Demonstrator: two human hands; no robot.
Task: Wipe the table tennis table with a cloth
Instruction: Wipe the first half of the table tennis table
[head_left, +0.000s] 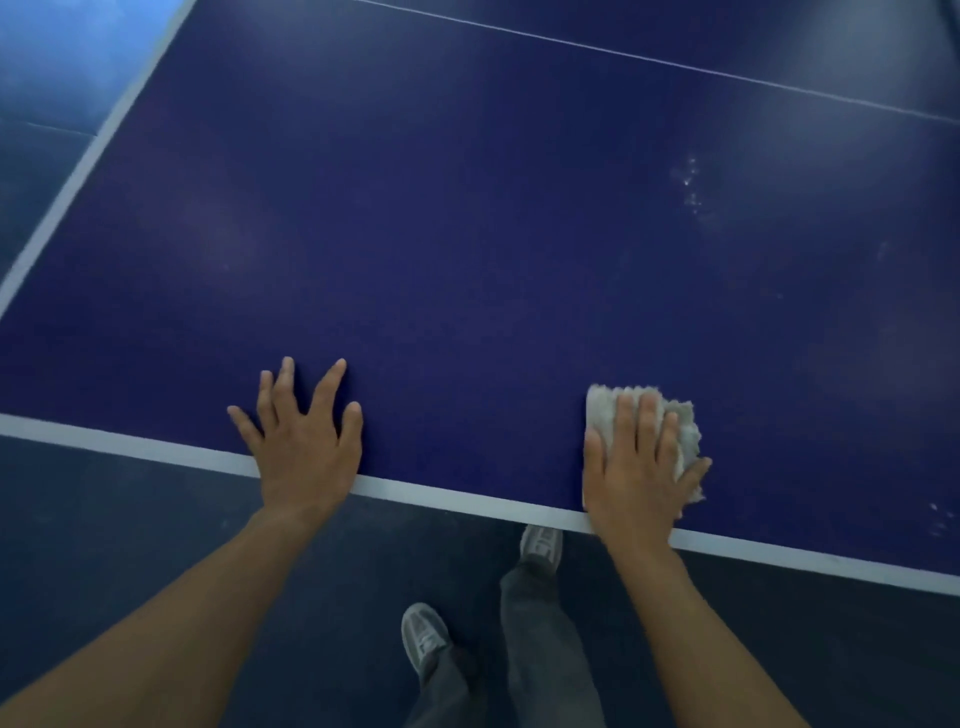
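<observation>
Table tennis table (467, 234): dark blue top, white edge lines. Left hand (301, 441): fingers spread, palm flat on the top at the near edge line. Right hand (636, 478): fingers straight, pressing the cloth (685, 431) flat against the top just inside the near edge. Cloth: pale, folded, fuzzy. Below the table edge: grey shoes (423, 634), dark floor (104, 519)

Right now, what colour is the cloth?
Pale whitish-grey cloth, under the right hand; head view.
</observation>
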